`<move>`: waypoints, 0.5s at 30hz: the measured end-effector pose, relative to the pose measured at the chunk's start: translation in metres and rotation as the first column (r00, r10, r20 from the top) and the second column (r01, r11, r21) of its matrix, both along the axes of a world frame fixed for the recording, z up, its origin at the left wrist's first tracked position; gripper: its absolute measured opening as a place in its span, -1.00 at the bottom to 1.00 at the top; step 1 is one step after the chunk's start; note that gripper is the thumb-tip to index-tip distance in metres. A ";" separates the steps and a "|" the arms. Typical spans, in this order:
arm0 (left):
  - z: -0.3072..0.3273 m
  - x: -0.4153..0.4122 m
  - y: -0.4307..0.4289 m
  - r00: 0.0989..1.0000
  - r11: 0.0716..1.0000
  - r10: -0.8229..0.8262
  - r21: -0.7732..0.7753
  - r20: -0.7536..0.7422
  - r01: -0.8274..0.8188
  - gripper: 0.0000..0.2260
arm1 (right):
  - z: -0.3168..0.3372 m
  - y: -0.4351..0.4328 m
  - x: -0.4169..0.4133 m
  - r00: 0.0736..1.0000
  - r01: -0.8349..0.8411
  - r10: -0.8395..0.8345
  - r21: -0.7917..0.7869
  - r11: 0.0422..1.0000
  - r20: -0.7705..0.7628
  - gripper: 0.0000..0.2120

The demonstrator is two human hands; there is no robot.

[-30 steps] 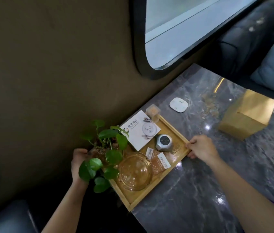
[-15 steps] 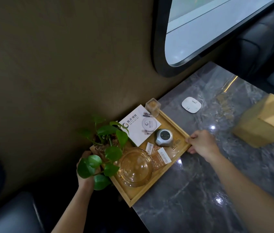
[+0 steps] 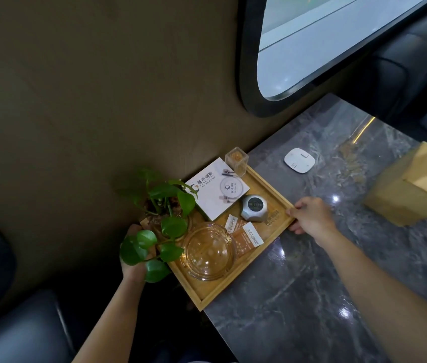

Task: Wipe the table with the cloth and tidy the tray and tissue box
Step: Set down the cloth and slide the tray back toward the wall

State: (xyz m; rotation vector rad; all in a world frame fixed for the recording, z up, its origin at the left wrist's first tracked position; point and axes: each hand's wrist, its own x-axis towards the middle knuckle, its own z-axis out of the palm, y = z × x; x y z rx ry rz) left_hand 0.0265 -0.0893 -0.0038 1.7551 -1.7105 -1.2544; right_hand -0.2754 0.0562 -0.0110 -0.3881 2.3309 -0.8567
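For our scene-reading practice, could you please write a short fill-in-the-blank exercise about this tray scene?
1. Both hands hold the wooden ____, the right hand at one end and the left hand at the plant end.
2. The glass ashtray sits next to the green ____.
3. The golden tissue box stands on the ____, apart from the tray.

Missing words: tray; plant; table

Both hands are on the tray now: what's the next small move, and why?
Probably slide the tray further onto the table. Left hand and right hand hold opposite ends, its near-left corner overhangs the table's edge, and it carries a plant and glass ashtray.
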 end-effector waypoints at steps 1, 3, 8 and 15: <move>-0.003 0.003 -0.002 0.999 0.999 -0.032 -0.012 0.042 0.033 -0.86 | 0.001 0.000 0.000 1.000 -0.006 0.006 0.006 1.000 0.000 -0.94; 0.003 0.006 -0.006 0.987 0.995 -0.097 0.038 0.124 0.093 -0.64 | 0.003 0.000 0.001 0.999 -0.033 0.033 0.036 0.999 -0.006 -0.94; 0.027 0.007 -0.018 0.992 0.979 0.003 0.202 -0.123 0.022 -0.89 | 0.010 0.004 0.002 0.985 -0.143 0.152 0.111 0.983 -0.077 -0.73; 0.069 0.010 -0.034 0.997 0.999 -0.009 -0.053 -0.083 0.004 -0.89 | 0.029 0.017 0.000 0.954 -0.176 0.199 0.117 0.977 -0.224 -0.57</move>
